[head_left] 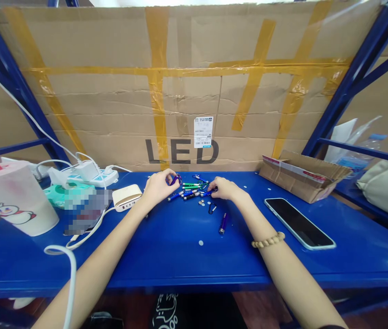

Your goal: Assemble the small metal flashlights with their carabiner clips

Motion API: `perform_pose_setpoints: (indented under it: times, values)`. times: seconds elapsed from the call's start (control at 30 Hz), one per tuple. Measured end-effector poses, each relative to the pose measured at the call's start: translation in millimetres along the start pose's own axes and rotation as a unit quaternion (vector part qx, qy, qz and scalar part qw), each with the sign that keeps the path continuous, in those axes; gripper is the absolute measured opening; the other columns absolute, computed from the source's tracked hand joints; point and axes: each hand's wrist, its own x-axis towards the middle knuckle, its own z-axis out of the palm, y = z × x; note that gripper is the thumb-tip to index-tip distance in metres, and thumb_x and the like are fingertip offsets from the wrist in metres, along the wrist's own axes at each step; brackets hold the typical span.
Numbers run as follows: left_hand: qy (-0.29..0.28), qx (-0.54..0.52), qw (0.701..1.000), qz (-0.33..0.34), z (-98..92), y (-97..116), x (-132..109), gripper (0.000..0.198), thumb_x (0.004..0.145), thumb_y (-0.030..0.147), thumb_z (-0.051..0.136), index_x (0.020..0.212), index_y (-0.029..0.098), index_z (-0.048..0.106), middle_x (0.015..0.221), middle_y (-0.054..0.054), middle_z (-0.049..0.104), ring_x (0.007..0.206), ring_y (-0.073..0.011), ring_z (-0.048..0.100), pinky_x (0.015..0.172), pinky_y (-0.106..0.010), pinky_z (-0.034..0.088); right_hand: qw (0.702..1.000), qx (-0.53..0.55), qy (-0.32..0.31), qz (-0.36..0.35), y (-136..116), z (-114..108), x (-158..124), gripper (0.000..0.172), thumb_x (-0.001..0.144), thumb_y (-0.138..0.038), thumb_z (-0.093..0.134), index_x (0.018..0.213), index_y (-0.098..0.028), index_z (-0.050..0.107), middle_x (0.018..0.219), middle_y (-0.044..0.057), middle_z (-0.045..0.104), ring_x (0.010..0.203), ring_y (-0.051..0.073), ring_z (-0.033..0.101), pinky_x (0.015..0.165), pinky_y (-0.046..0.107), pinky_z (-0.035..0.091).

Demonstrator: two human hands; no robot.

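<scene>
My left hand pinches a small shiny purple piece that looks like a carabiner clip, held just above the shelf. My right hand is closed at the right side of a pile, its fingertips round a small dark piece I cannot make out. Between the hands lie several pen-shaped mini flashlights, among them a green one and a blue one. Nearer me a purple flashlight lies apart. A black carabiner clip and several small silver discs are in front of the pile.
On the right lie a phone and an open cardboard box. A paper cup, a green tissue pack, a white power bank with cables and a power strip stand left. A large carton closes off the back.
</scene>
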Motion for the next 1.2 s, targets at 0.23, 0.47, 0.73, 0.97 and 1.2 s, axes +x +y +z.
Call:
perform_pose_setpoints:
  times: [0.23,0.47,0.73,0.97,1.2]
  values:
    - [0.091,-0.196,0.972,-0.092,-0.7,-6,7,0.024,0.07,0.039,0.052,0.079,0.018,0.059,0.057,0.002,0.056,0.054,-0.0107,0.048,0.058,-0.023,0.037,0.989,0.141,0.027,0.016,12,-6,0,0.019,0.077,-0.028,0.058,0.095,-0.022,0.06,0.089,-0.002,0.069,0.053,0.007,0.06,0.058,0.021,0.044]
    - [0.104,-0.389,0.899,-0.174,-7.0,-5,12,0.023,0.071,0.037,0.052,0.068,0.015,0.055,0.048,0.004,0.045,0.047,-0.0079,0.04,0.049,-0.02,0.032,0.954,0.254,0.162,-0.006,13,-9,7,0.032,0.085,-0.04,0.042,0.104,-0.019,0.058,0.085,0.002,0.068,0.054,0.01,0.056,0.057,0.023,0.042]
    - [0.08,-0.425,0.878,-0.207,-6.7,-8,14,0.017,0.073,0.033,0.049,0.074,0.016,0.046,0.045,0.006,0.045,0.04,-0.0068,0.038,0.043,-0.019,0.031,0.961,0.167,0.213,0.061,15,-19,-1,0.035,0.082,-0.045,0.045,0.09,-0.021,0.069,0.077,0.004,0.066,0.076,0.018,0.058,0.065,0.026,0.041]
    - [-0.034,-0.081,0.986,-0.144,10.0,-31,8,0.014,0.073,0.026,0.049,0.087,0.02,0.05,0.065,-0.001,0.06,0.059,-0.0153,0.057,0.056,-0.026,0.041,0.966,0.077,0.175,0.174,21,-16,-4,0.033,0.083,-0.042,0.044,0.101,-0.027,0.066,0.102,0.005,0.066,0.099,0.025,0.058,0.075,0.032,0.045]
    - [-0.123,0.155,0.979,-0.043,18.7,-41,1,0.019,0.071,0.024,0.052,0.087,0.022,0.062,0.092,-0.009,0.065,0.091,-0.0264,0.058,0.072,-0.035,0.044,0.96,0.084,0.126,0.236,45,-4,3,0.025,0.078,-0.027,0.052,0.097,-0.026,0.069,0.098,0.007,0.068,0.093,0.022,0.063,0.074,0.031,0.048]
